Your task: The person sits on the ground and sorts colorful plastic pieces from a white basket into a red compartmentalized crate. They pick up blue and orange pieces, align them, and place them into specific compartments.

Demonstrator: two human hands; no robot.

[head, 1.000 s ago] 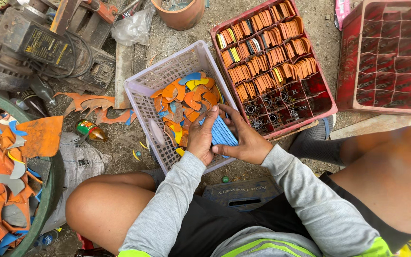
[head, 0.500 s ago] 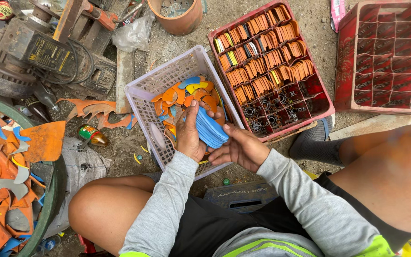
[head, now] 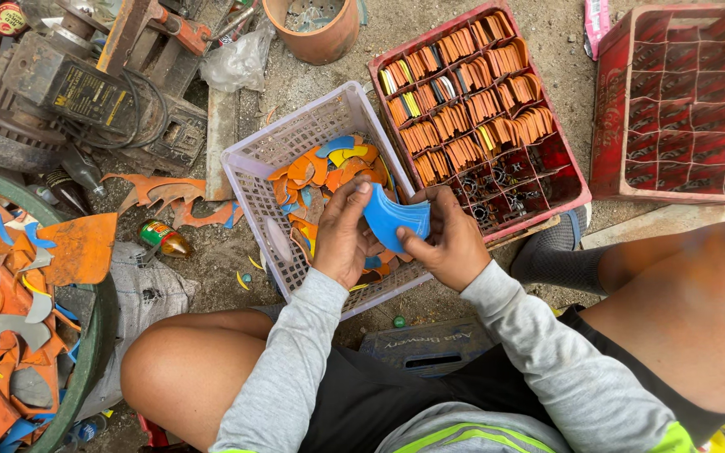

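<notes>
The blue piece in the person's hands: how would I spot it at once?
Find the pale lattice basket of orange scraps at the centre. Just above its near edge, the left hand and right hand hold the blue piece: a curved fan shape, solid blue, lifted clear of the mostly orange pile.

Soft, even daylight, faint shadows, sharp focus throughout, slight wide-angle bending at the edges.

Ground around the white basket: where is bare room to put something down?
Bare ground lies between the white basket and clay pot, and between the two red crates. Left, by the motor and scraps, is crowded.
</notes>
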